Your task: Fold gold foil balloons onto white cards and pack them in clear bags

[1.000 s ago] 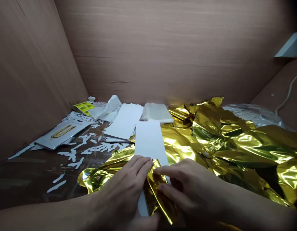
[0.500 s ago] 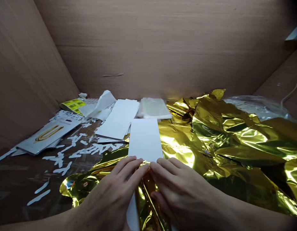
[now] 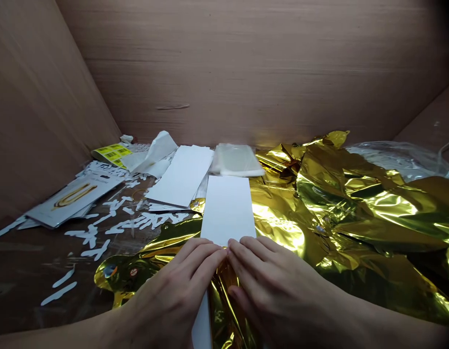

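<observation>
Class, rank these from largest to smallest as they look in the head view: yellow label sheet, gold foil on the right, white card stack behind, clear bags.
1. Gold foil
2. White card stack
3. Clear bags
4. Yellow label sheet

We see a dark brown tabletop strewn with white paper strips. On its left lie packaged cards showing a gold U shape; behind them sits a yellow label sheet. Toward the middle we find a stack of blank white cards beside clear plastic sleeves. Crumpled gold foil covers the right side.
</observation>
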Tool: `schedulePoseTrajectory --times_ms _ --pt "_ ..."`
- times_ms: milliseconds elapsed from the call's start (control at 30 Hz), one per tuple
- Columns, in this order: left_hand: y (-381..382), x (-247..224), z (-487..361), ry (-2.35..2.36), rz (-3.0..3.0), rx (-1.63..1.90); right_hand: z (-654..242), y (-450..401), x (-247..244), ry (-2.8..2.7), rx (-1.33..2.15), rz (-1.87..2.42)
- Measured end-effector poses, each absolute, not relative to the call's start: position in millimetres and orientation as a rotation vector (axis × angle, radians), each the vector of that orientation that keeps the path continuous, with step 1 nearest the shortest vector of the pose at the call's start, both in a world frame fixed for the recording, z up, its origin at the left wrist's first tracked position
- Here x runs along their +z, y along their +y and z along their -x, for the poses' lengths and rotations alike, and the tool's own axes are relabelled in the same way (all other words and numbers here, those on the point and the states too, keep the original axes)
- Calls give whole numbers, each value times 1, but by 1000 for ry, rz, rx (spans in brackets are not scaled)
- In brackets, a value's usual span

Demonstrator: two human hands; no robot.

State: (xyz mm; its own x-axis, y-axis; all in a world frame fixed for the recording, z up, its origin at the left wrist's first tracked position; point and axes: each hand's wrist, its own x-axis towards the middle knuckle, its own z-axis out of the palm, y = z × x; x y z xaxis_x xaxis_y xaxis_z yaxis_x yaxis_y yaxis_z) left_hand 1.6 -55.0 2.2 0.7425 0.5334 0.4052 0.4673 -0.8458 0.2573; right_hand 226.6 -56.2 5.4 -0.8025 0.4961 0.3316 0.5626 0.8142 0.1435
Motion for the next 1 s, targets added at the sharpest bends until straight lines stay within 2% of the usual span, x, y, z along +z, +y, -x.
schedulePoseTrajectory --times_ms 200,633,1000 --pt "-56 10 0 772 -2787 698 -225 -58 0 -2717 -380 807" --pt "-60 10 0 749 -2945 684 -222 -58 2 -2775 -171 924" --pt "-60 27 -6 815 -2670 510 -219 -61 10 -2810 -126 987"
